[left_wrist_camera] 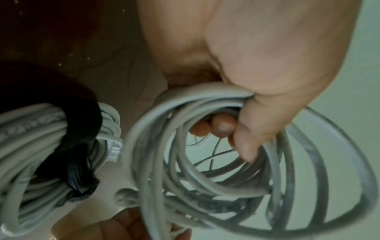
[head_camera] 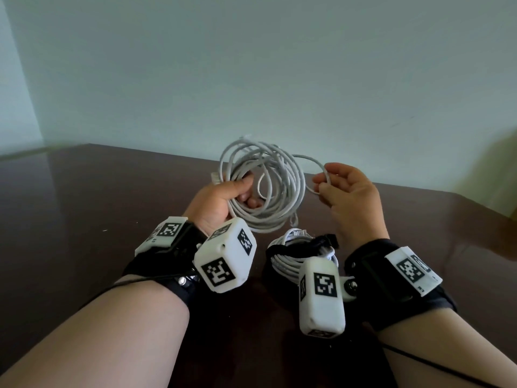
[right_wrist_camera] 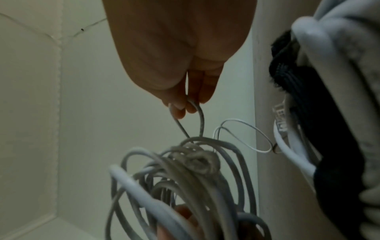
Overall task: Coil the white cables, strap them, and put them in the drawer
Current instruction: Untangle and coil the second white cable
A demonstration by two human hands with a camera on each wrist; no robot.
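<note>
Table (head_camera: 84, 208): dark brown, glossy, flat top
Loose cable coil (head_camera: 265, 189): white, round, smooth cord in uneven loops, held above the table; left hand (head_camera: 221, 200) fingers curled round its side
Strapped cable bundle (head_camera: 291, 261): white, tight, black fabric strap (head_camera: 326, 242), lying on table
Right hand (head_camera: 347, 186): fingers pinching one outlying loop

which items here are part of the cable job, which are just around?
Job:
- loose cable coil, held by left hand
- stray loop, pinched by right hand
- strapped coil with black strap

Around:
- brown table
- wall
</note>
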